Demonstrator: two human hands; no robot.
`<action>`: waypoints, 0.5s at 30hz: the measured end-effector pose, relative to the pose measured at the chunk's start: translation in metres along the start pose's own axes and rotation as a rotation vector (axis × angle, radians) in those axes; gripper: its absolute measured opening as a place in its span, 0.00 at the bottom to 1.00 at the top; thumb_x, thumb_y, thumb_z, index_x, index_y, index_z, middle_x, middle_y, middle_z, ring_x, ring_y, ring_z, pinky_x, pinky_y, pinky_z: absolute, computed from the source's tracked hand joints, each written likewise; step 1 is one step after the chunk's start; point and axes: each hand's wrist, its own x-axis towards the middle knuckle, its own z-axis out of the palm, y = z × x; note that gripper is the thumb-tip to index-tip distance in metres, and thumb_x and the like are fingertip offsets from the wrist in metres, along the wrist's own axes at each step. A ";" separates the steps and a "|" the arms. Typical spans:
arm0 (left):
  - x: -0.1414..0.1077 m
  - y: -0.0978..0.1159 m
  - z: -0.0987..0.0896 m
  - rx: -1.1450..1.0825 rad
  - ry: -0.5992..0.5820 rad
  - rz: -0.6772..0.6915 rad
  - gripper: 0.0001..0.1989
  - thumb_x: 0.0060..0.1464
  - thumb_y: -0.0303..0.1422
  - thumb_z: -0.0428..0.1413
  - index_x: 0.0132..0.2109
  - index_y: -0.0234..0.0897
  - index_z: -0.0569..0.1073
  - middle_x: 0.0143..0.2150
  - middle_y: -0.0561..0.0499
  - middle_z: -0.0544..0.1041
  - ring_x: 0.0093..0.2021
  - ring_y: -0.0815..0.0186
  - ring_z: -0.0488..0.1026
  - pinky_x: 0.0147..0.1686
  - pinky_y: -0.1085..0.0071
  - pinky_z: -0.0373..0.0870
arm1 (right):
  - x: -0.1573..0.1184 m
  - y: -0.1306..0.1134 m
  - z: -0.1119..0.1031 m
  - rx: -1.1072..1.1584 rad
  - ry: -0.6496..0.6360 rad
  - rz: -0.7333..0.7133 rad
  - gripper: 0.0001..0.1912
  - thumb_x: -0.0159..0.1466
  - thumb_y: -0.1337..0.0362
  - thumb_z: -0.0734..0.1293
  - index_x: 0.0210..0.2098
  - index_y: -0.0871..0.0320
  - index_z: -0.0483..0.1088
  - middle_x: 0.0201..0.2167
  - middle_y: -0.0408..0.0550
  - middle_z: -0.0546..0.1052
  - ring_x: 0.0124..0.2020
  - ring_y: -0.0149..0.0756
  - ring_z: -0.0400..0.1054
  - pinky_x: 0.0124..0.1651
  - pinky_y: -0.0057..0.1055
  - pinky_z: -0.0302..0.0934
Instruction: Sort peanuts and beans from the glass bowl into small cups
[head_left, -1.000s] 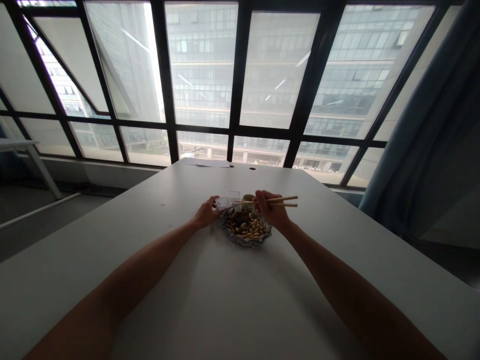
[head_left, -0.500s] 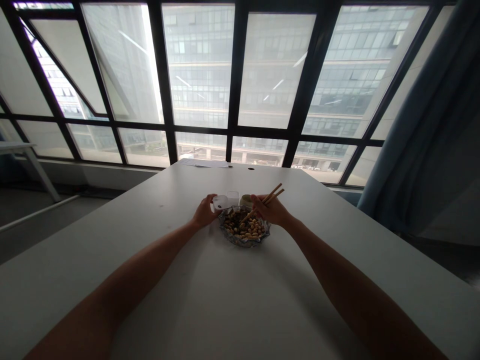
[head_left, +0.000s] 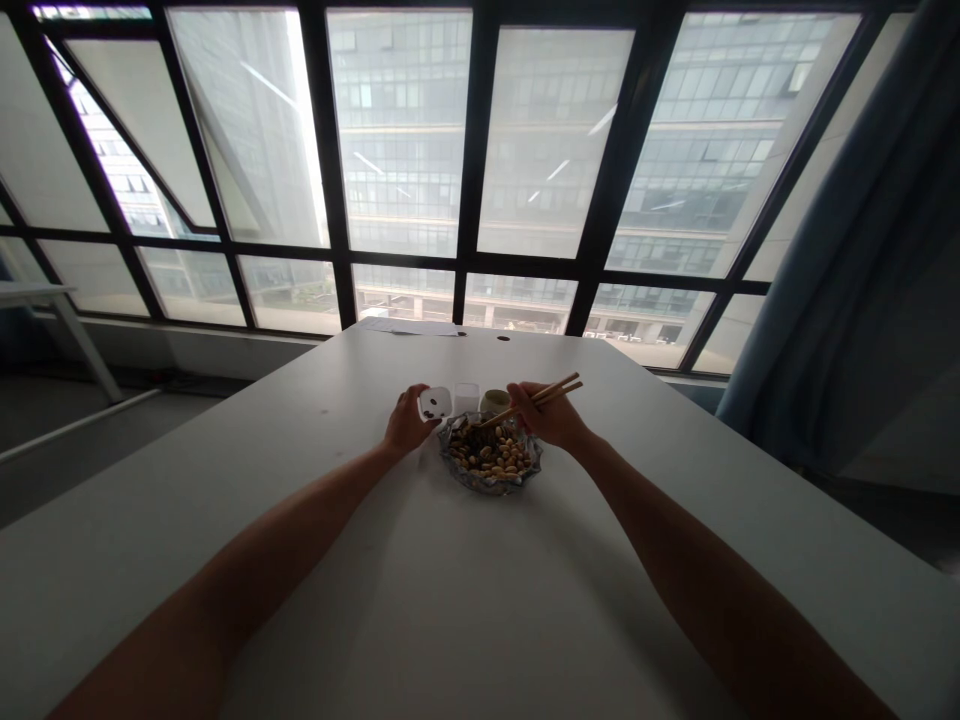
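**Bowl (head_left: 534, 470) between our hands, chopsticks (head_left: 559, 387) slanting in from the right**

Our left hand (head_left: 409, 422) is curled about the outer side of a small container (head_left: 436, 402), which appears tilted to face us, with a few dark pieces (head_left: 430, 413) inside. Our right hand (head_left: 546, 412) pinches the chopsticks, whose long axis runs down and leftward from it: the butt ends rise beyond the knuckles, and the tips reach the far part of the bowl. We cannot tell whether those tips grip anything.

The bowl, filled with mixed nuts (head_left: 502, 462), sits between and slightly nearer us than both hands. The right hand is at its far right edge; the left is just beside its left edge. From the tips, the small container lies leftward and a little farther away. Between the hands, beyond the bowl, stand a clear container (head_left: 466, 396) and, next to the right fingers, a greenish cup (head_left: 494, 400).
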 end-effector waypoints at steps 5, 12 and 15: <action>0.000 -0.001 0.001 -0.034 -0.060 -0.036 0.32 0.45 0.36 0.67 0.57 0.37 0.66 0.49 0.43 0.77 0.46 0.56 0.76 0.46 0.60 0.73 | -0.001 -0.006 -0.003 0.017 -0.129 0.083 0.31 0.62 0.35 0.61 0.21 0.56 0.66 0.11 0.43 0.68 0.11 0.30 0.61 0.15 0.27 0.55; 0.001 -0.004 0.002 -0.001 -0.138 -0.133 0.37 0.48 0.44 0.66 0.62 0.33 0.66 0.44 0.42 0.79 0.43 0.57 0.78 0.44 0.63 0.75 | 0.001 -0.007 -0.009 0.076 -0.009 0.106 0.35 0.60 0.31 0.62 0.18 0.58 0.67 0.08 0.43 0.64 0.09 0.27 0.56 0.14 0.26 0.51; 0.002 -0.003 0.001 0.021 -0.175 -0.142 0.39 0.49 0.44 0.66 0.63 0.31 0.66 0.45 0.41 0.79 0.44 0.57 0.78 0.45 0.63 0.75 | 0.002 -0.004 -0.007 0.060 -0.004 0.116 0.36 0.61 0.32 0.61 0.17 0.58 0.66 0.07 0.42 0.63 0.09 0.27 0.56 0.15 0.26 0.51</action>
